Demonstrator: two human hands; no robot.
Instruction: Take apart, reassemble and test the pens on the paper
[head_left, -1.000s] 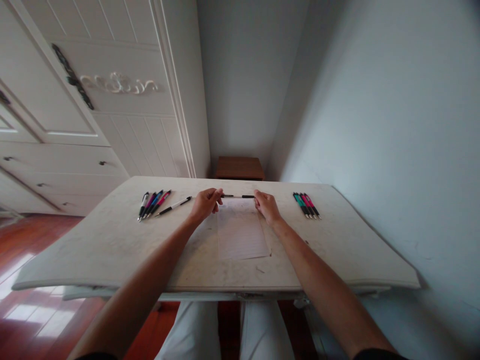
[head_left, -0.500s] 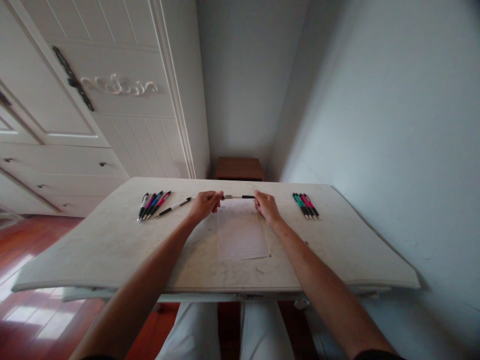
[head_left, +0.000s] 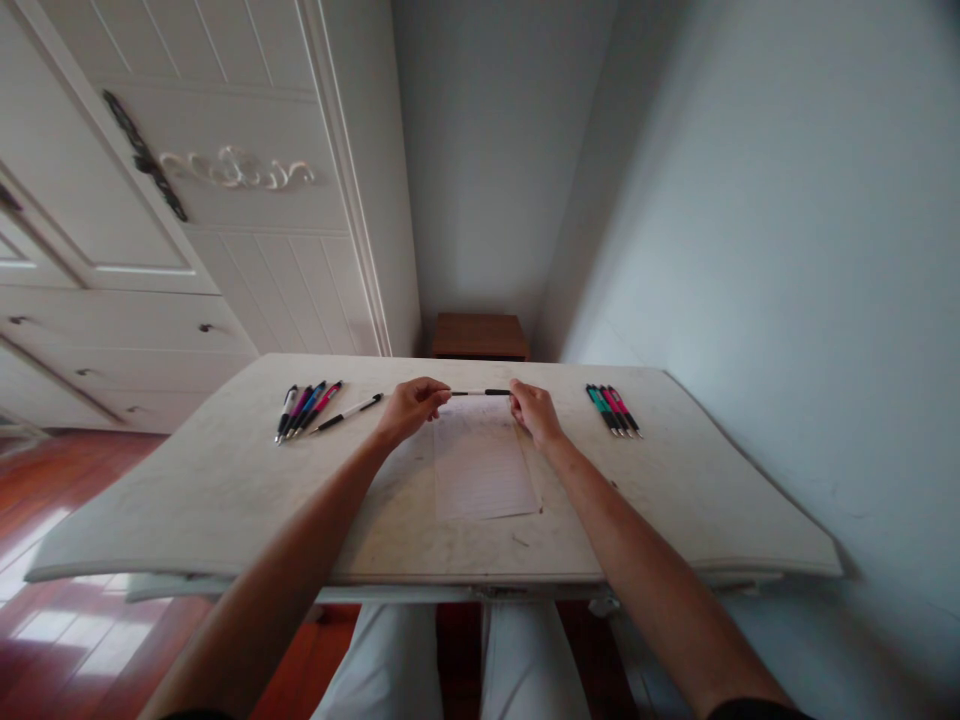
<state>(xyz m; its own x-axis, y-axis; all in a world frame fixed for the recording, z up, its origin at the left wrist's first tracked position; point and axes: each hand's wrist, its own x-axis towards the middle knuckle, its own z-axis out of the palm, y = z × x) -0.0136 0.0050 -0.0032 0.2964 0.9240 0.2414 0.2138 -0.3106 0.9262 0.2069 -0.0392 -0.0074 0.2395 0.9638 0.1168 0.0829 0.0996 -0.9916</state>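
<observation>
A white-and-black pen is held level between my two hands, above the far end of a lined sheet of paper. My left hand is closed, with thumb and fingertips pinching the pen's left end. On the black grip at the right end, my right hand is closed too. A thin dark part shows close to my left fingertips; I cannot tell whether it is the pen's clip or an inner piece. Left of my left hand, another white-and-black pen lies slanted on the table.
On the white table, several pens with white, purple, blue and pink barrels lie at the left. Several green and pink pens form a row at the right. A white wardrobe and a brown wooden box stand beyond.
My left fingers have shifted from a tighter curl to a flatter pinch, and the pen's left part looks thinner and darker. My right hand keeps its hold with hardly any movement.
</observation>
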